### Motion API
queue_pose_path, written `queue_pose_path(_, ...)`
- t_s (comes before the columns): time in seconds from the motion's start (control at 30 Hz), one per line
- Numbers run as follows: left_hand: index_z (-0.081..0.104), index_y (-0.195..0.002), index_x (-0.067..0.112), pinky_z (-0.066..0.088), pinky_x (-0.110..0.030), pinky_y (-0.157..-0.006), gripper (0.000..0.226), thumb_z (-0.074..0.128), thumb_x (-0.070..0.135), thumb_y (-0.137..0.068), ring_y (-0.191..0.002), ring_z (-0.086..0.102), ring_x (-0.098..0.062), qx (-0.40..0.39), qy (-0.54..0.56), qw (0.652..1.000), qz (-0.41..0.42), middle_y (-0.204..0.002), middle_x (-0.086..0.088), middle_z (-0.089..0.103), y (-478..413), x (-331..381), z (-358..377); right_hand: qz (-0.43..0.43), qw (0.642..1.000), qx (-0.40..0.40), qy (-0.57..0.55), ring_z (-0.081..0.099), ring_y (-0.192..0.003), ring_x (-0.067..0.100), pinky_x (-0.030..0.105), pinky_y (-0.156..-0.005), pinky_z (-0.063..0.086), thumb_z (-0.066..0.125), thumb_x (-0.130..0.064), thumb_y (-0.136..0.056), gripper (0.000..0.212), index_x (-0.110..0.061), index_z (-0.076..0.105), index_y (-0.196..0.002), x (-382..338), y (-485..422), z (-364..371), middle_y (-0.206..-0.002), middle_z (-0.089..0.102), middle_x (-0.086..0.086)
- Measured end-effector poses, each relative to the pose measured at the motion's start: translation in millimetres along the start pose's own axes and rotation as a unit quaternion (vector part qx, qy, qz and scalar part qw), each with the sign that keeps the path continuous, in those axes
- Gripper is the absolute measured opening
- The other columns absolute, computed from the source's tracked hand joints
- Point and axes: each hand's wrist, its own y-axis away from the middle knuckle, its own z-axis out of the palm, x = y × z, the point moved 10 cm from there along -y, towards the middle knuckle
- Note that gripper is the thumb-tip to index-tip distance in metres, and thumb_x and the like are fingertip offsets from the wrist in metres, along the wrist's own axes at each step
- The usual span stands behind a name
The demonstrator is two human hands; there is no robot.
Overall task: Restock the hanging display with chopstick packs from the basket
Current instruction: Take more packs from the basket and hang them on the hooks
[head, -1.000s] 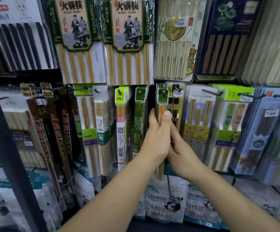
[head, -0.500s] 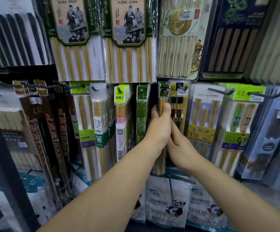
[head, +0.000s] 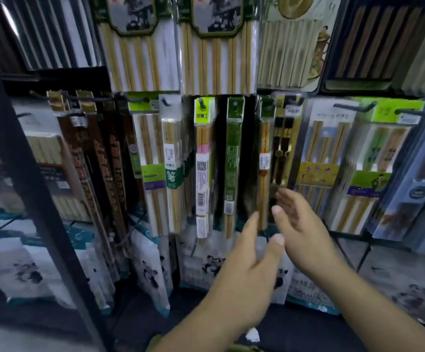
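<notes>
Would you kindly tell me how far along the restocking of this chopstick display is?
Done: a narrow chopstick pack hangs beside the green pack. In hand: nothing; the left hand and right hand are open near its lower end, holding no pack. Left: the basket is out of view, so how many packs remain cannot be told.

1. The left hand (head: 247,270) reaches up and forward, fingers straight and close together, thumb (head: 276,243) spread to the right, holding nothing.
2. The right hand (head: 308,232) hovers just beside it, fingers (head: 284,196) relaxed and slightly bent, also empty.
3. The bare left forearm (head: 206,321) and right forearm (head: 384,313) rise from the lower edge and converge.
</notes>
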Motion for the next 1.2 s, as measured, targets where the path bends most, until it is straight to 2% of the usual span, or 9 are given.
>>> queue_pose_path(0.07, 0.036, -0.134, 0.072, 0.033, -0.010, -0.098, 0.066, 0.042, 0.096, -0.073, -0.111, 0.032, 0.039, 0.009, -0.039, 0.999, -0.006, -0.125, 0.065, 0.033, 25, -22, -14, 0.033, 0.998, 0.008, 0.050, 0.055, -0.116, 0.005, 0.030, -0.097, 0.048, 0.052, -0.038, -0.104, 0.041, -0.027, 0.048, -0.144, 15, 20, 6, -0.131, 0.056, -0.013)
queue_pose_path(0.2, 0.061, -0.106, 0.048, 0.047, -0.009, -0.064, 0.012, 0.051, 0.051, -0.103, -0.091, 0.060, 0.014, 0.113, -0.151, 0.981, -0.054, -0.102, 0.035, 0.063, 53, -87, -73, 0.091, 0.987, -0.084, 0.104, 0.060, -0.085, 0.001, 0.016, -0.064, 0.043, 0.053, -0.036, -0.105, 0.009, -0.031, 0.060, -0.108, 61, 63, 51, -0.097, 0.063, -0.015)
queue_pose_path(0.3, 0.061, -0.099, 0.042, 0.050, -0.026, -0.061, 0.011, 0.051, 0.040, -0.105, -0.079, 0.062, 0.000, 0.157, -0.227, 0.953, -0.122, -0.084, 0.013, 0.067, 69, -159, -115, 0.094, 0.966, -0.187, 0.153, 0.060, -0.077, -0.002, 0.012, -0.060, 0.043, 0.060, -0.031, -0.102, 0.018, -0.036, 0.060, -0.084, 98, 108, 105, -0.078, 0.065, -0.013)
queue_pose_path(0.37, 0.065, -0.109, 0.023, 0.051, -0.035, -0.068, 0.017, 0.053, 0.034, -0.104, -0.080, 0.064, -0.008, 0.170, -0.266, 0.933, -0.170, -0.089, 0.004, 0.069, 81, -212, -135, 0.106, 0.943, -0.256, 0.184, 0.062, -0.071, 0.002, 0.018, -0.068, 0.045, 0.066, -0.027, -0.097, 0.019, -0.033, 0.063, -0.079, 134, 142, 146, -0.072, 0.066, -0.015)
queue_pose_path(0.5, 0.061, -0.121, 0.008, 0.049, -0.048, -0.095, 0.031, 0.056, 0.031, -0.100, -0.112, 0.059, -0.039, 0.201, -0.297, 0.885, -0.296, -0.116, -0.017, 0.064, 123, -307, -164, 0.147, 0.877, -0.396, 0.228, 0.068, -0.085, 0.017, 0.031, -0.077, 0.053, 0.067, -0.025, -0.095, 0.004, -0.025, 0.072, -0.095, 219, 212, 219, -0.086, 0.068, -0.009)
queue_pose_path(0.63, 0.055, -0.126, 0.009, 0.044, -0.052, -0.101, 0.043, 0.047, 0.043, -0.103, -0.121, 0.052, -0.044, 0.201, -0.284, 0.857, -0.379, -0.127, -0.023, 0.059, 166, -371, -170, 0.193, 0.823, -0.466, 0.261, 0.067, -0.102, 0.028, 0.031, -0.079, 0.048, 0.063, -0.020, -0.098, 0.022, -0.011, 0.072, -0.115, 302, 263, 264, -0.111, 0.073, 0.010)
queue_pose_path(0.8, 0.051, -0.110, 0.017, 0.052, -0.051, -0.087, 0.044, 0.039, 0.059, -0.102, -0.101, 0.062, -0.039, 0.186, -0.266, 0.864, -0.385, -0.107, -0.015, 0.066, 186, -401, -167, 0.224, 0.804, -0.462, 0.299, 0.064, -0.107, 0.037, 0.032, -0.080, 0.046, 0.063, -0.017, -0.096, 0.036, -0.009, 0.065, -0.130, 381, 293, 299, -0.121, 0.069, 0.019)
queue_pose_path(1.07, 0.054, -0.100, 0.024, 0.049, -0.039, -0.068, 0.043, 0.041, 0.065, -0.098, -0.080, 0.062, -0.018, 0.223, -0.268, 0.855, -0.383, -0.084, 0.005, 0.065, 193, -409, -171, 0.118, 0.768, -0.458, 0.431, 0.047, -0.126, 0.035, 0.041, -0.097, 0.046, 0.070, -0.033, -0.093, 0.060, -0.015, 0.048, -0.146, 418, 303, 332, -0.134, 0.051, 0.013)
queue_pose_path(1.2, 0.054, -0.102, 0.025, 0.046, -0.034, -0.065, 0.042, 0.043, 0.065, -0.098, -0.080, 0.061, -0.012, 0.223, -0.265, 0.858, -0.379, -0.085, 0.007, 0.065, 193, -410, -173, 0.109, 0.739, -0.483, 0.456, 0.053, -0.124, 0.035, 0.040, -0.094, 0.051, 0.062, -0.027, -0.098, 0.045, -0.014, 0.053, -0.140, 425, 311, 340, -0.133, 0.057, 0.013)
